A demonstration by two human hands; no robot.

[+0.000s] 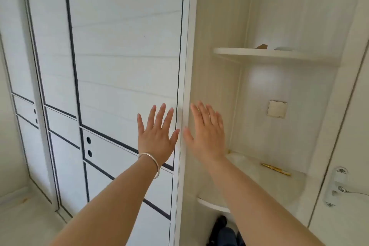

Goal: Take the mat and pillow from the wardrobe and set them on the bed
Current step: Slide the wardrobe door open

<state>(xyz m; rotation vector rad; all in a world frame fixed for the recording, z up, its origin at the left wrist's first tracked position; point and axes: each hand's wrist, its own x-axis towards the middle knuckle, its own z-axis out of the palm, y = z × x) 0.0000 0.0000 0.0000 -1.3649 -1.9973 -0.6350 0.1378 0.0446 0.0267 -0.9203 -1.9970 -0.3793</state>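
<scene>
White wardrobe [119, 56] fills the left and centre, door panels with dark trim lines, all shut; no readable writing or labels anywhere. Left hand [157, 136] is flat, fingers [159, 114] spread wide, palm toward the nearest door panel just left of its right edge, gripping nothing; can't tell if it's actually touching. Silver bracelet [150, 163] on that wrist. Right hand [207, 138] is also open, fingers together and straight, empty, on the other side of the door edge, over the cream side panel. Two round dark holes [89, 147] in the door sit left of and slightly below the left fingers. Right of the right fingers: corner shelves [259, 54]. Upper shelf holds a small brown thing and a pale one, too blurred to identify; lower shelf has a thin gold item [276, 169]. Wall switch [277, 108] between the shelves. Door handle [337, 185] far right. Mat and pillow not visible.
</scene>
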